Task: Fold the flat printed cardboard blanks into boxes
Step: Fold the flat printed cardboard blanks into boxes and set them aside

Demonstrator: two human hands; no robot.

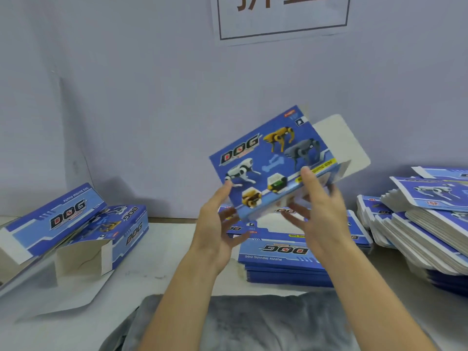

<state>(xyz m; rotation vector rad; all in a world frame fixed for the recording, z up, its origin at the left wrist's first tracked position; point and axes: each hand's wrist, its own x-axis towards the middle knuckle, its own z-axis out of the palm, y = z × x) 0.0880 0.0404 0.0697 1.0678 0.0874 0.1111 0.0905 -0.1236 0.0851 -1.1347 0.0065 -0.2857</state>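
A half-folded blue box (271,158), printed with toy dogs and the word DOG, is held up in the air over the middle of the white tabletop (162,252), tilted with its right end higher. A white flap (339,145) stands open at that right end.

The left hand (217,224) holds the box's lower left corner, thumb on the printed face and fingers spread loosely beneath it. The right hand (316,211) grips the lower right edge, thumb pressed on the front and fingers curled under the box; the fingers are blurred.

Directly below the box, a stack of flat blanks (286,259) lies on the tabletop. A taller, slumping stack of blanks (428,224) sits at the right edge. On the left, two already folded boxes (76,224) lie together with white end flaps hanging open toward the near side.

A grey cloth (248,323) covers the near edge between the forearms. On the far wall hangs a white sign (281,16) with a dark border.
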